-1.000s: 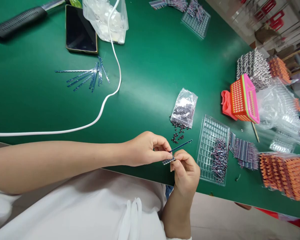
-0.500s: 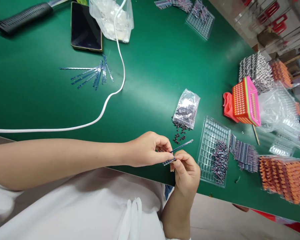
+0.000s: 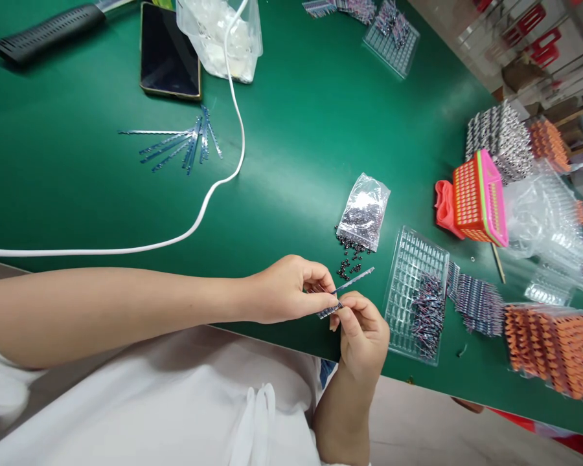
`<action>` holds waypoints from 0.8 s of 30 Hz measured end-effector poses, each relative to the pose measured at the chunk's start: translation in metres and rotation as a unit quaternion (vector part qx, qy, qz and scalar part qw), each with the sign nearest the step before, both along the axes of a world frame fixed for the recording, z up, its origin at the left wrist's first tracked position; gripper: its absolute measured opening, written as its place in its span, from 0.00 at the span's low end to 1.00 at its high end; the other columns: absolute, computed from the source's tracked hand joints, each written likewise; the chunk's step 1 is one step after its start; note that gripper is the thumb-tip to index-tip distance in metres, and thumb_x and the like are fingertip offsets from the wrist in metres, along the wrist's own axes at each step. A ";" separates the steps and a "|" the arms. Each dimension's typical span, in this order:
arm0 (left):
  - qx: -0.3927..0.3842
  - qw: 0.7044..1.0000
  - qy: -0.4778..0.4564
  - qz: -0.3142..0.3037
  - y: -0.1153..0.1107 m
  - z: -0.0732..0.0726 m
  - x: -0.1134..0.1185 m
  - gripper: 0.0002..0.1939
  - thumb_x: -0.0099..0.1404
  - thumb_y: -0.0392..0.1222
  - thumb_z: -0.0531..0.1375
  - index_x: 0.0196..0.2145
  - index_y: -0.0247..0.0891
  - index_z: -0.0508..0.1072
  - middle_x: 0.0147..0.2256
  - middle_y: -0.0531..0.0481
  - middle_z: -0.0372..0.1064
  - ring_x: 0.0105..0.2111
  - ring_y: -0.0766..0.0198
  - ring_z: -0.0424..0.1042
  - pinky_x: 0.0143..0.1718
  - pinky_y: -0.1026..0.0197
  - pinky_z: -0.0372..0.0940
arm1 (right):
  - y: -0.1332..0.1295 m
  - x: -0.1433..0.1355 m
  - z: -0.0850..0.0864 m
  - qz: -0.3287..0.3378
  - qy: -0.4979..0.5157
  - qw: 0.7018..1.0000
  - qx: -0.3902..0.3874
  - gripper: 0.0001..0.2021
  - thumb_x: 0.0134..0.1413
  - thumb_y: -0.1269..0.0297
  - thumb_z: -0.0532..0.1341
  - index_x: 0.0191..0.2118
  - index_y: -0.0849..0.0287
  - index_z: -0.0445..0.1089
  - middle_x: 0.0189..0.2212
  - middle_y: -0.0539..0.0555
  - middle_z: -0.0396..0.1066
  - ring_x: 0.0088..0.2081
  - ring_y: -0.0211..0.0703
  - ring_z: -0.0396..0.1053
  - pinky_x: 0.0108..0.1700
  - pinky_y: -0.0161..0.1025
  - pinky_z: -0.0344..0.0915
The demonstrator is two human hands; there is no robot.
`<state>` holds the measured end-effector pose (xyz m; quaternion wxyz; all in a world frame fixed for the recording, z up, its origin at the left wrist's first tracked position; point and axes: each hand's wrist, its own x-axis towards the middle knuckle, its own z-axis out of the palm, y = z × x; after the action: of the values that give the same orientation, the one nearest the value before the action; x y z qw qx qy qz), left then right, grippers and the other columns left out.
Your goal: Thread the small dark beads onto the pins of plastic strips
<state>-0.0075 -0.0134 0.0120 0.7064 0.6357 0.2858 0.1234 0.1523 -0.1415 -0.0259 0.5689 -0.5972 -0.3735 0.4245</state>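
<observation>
My left hand (image 3: 291,289) is closed on a thin blue-grey strip (image 3: 354,281), whose free end sticks out toward the upper right. A short ridged piece (image 3: 329,310) shows just under its fingertips. My right hand (image 3: 364,333) meets it fingertip to fingertip in a pinch; whatever lies between those fingers is too small to make out. Small dark beads (image 3: 350,266) are scattered on the green table (image 3: 291,188) just beyond the hands, beside a clear bag (image 3: 364,210) of more beads. To the right lies a clear ridged tray (image 3: 415,294) with a pile of small dark pieces.
Several blue strips (image 3: 189,142) lie fanned out at the left, near a phone (image 3: 170,52) and a white cable (image 3: 208,194). A clear container (image 3: 223,42) is at the back. Baskets (image 3: 479,197) and orange stacked pieces (image 3: 554,349) stand at the right.
The strip's free end has tilted slightly, and the fingertips have shifted a little. The view has moved very slightly; both hands stay together in the same place.
</observation>
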 end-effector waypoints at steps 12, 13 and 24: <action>-0.005 1.000 0.001 0.007 0.000 -0.001 0.001 0.08 0.62 0.43 0.62 0.31 0.36 0.76 0.30 0.50 0.78 0.32 0.63 0.75 0.35 0.64 0.66 | 0.000 -0.002 0.000 -0.015 -0.050 0.999 0.001 0.04 0.59 0.64 0.63 0.35 0.58 0.73 0.29 0.50 0.68 0.23 0.33 0.66 0.23 0.33 0.65; -0.009 1.000 -0.001 0.007 0.000 -0.001 0.001 0.08 0.62 0.43 0.62 0.31 0.35 0.76 0.30 0.50 0.78 0.32 0.63 0.75 0.35 0.64 0.66 | 0.000 -0.002 0.000 -0.015 -0.048 0.999 0.002 0.04 0.59 0.64 0.63 0.35 0.58 0.73 0.29 0.50 0.68 0.23 0.33 0.66 0.23 0.33 0.65; -0.055 0.998 -0.006 0.010 -0.001 -0.002 0.001 0.09 0.61 0.44 0.63 0.31 0.35 0.75 0.30 0.49 0.77 0.31 0.63 0.72 0.34 0.63 0.65 | -0.001 -0.002 0.001 -0.016 -0.022 1.000 0.008 0.02 0.59 0.66 0.64 0.36 0.57 0.74 0.30 0.49 0.69 0.23 0.33 0.67 0.24 0.34 0.64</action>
<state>-0.0064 -0.0145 0.0095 0.7406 0.5925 0.2940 0.1186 0.1506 -0.1425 -0.0254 0.5722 -0.6078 -0.3795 0.3989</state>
